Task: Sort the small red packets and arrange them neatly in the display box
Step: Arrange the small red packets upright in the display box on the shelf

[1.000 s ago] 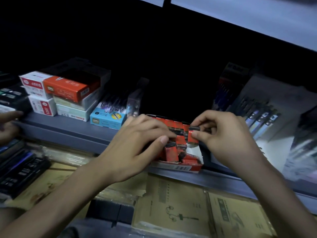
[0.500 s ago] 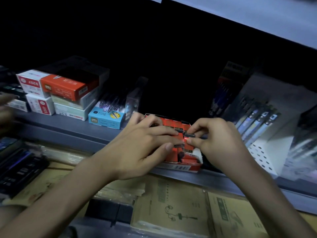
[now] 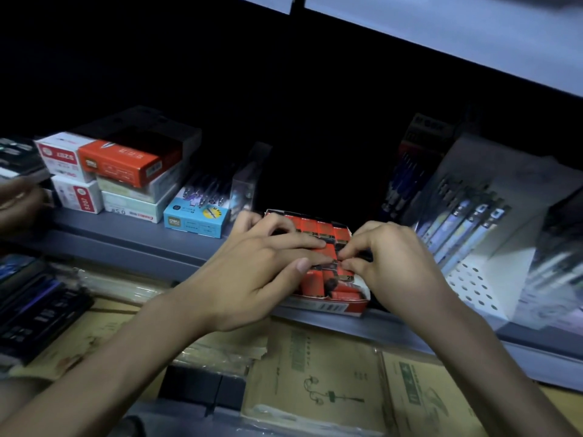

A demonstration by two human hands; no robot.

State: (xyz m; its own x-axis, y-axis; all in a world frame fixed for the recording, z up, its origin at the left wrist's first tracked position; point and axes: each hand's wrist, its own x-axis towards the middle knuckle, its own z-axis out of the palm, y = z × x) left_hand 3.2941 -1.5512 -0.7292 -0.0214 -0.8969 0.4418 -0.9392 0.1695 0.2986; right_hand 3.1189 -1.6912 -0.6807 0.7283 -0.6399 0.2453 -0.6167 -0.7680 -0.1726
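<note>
A red and white display box sits on the grey shelf, holding several small red packets, a neat row at the back and loose ones at the front. My left hand lies over the box's left half, fingers stretched across the packets and touching them. My right hand is over the right half, its thumb and forefinger pinching a small red packet down among the others. Much of the box is hidden under both hands.
Stacked red and white boxes and a blue box stand on the grey shelf to the left. A white pen rack stands right. Brown envelopes lie below. Another person's hand shows at the far left.
My right hand has brought the pinched packet down and left into the box. My left hand has stayed over the packets. The hand at the far left has shifted.
</note>
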